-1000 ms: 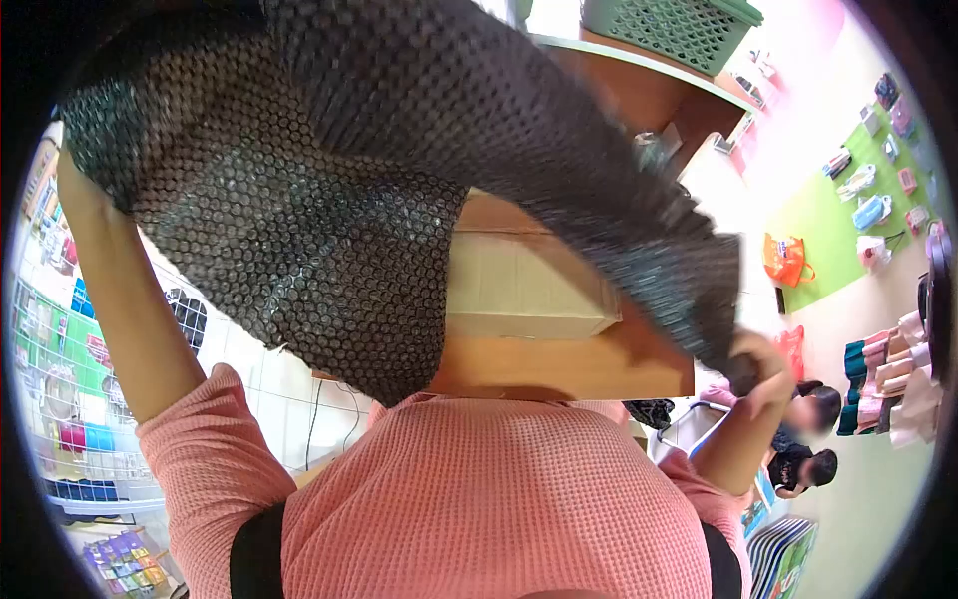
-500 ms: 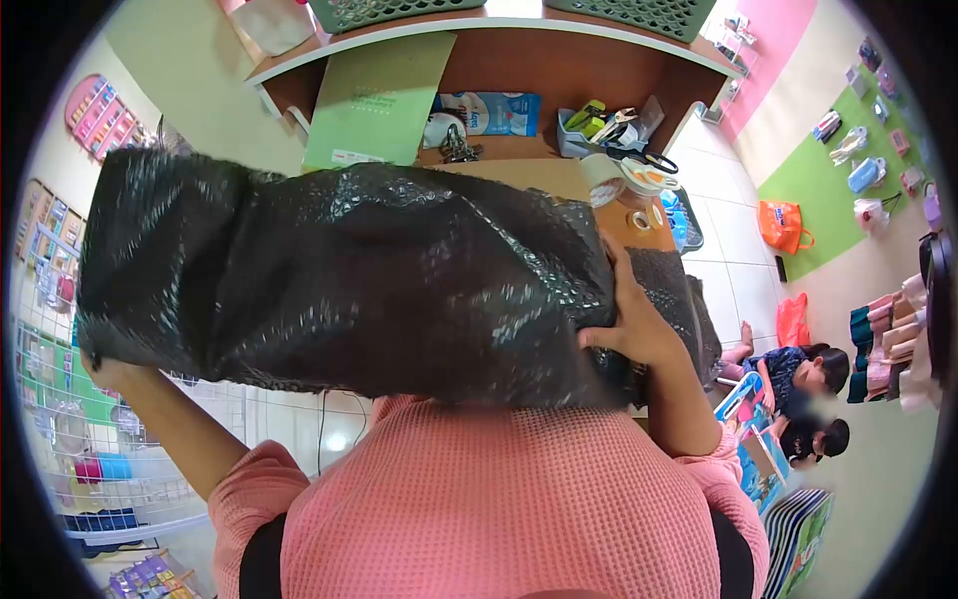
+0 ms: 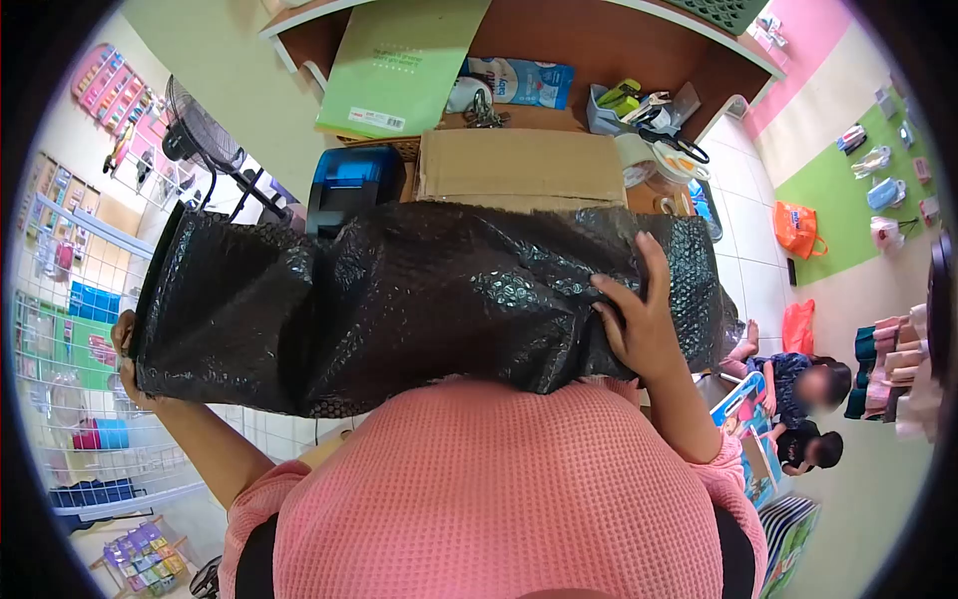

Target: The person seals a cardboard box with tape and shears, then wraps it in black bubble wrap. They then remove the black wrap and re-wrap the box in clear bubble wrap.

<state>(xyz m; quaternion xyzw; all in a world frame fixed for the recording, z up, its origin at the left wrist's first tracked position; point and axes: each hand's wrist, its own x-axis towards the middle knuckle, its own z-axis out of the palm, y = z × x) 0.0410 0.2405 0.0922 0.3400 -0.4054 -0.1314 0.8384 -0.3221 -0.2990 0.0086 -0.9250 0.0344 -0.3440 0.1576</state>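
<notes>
Black bubble wrap [image 3: 419, 299] held chest-high, spanning both hands, bulky, crumpled. Right hand [image 3: 639, 324]: fingers spread wide, flat on wrap's near right face, palm pressing. Left hand [image 3: 127, 349]: mostly hidden behind wrap's left end, fingers curled at lower corner, gripping edge. Beyond wrap, away from hands: cardboard box [image 3: 519, 168] on desk, blue printer [image 3: 351, 185] to its left, green pad [image 3: 399, 65] leaning behind. Tape rolls [image 3: 649, 165] fwd of right hand. Fan [image 3: 205, 130] fwd of left hand.
</notes>
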